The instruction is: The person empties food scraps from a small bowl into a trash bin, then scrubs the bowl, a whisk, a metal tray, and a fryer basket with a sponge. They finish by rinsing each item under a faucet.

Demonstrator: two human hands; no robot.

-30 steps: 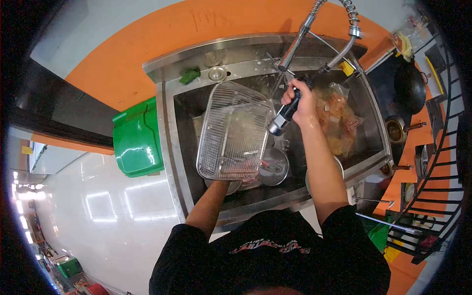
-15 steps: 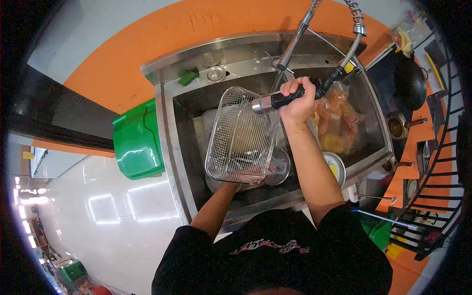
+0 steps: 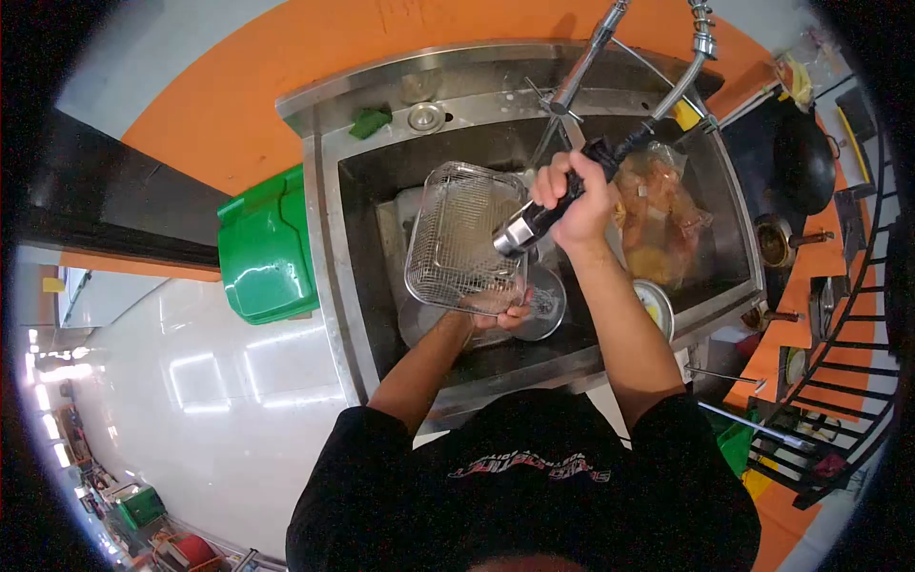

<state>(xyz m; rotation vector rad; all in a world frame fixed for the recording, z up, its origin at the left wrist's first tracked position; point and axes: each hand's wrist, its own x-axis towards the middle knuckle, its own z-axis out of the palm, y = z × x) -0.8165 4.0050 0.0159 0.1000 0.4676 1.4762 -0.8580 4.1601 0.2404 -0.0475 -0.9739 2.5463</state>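
Observation:
My right hand (image 3: 581,198) is wrapped round the black grip of a spray nozzle (image 3: 516,234), whose metal head points down and left at a wire mesh basket (image 3: 467,238). Whitish spray shows against the mesh. Under the near end of the basket, my left hand (image 3: 502,315) grips its edge; the fingertips show at the lower right corner, and the rest is partly hidden. The basket is held tilted over the steel sink (image 3: 367,200). Below it, a clear round container (image 3: 543,303) sits in the sink, partly covered.
Plastic bags with orange-brown contents (image 3: 658,210) lie in the sink's right side, near a round bowl (image 3: 654,310). A green scrubber (image 3: 370,122) and a metal drain strainer (image 3: 426,117) rest on the back ledge. A green bin (image 3: 267,253) stands left; a black wok (image 3: 803,157) is at right.
The basket has tilted, its near end rising away from me. My right hand has turned the nozzle to point more steeply downward. More of my left hand's fingers now show.

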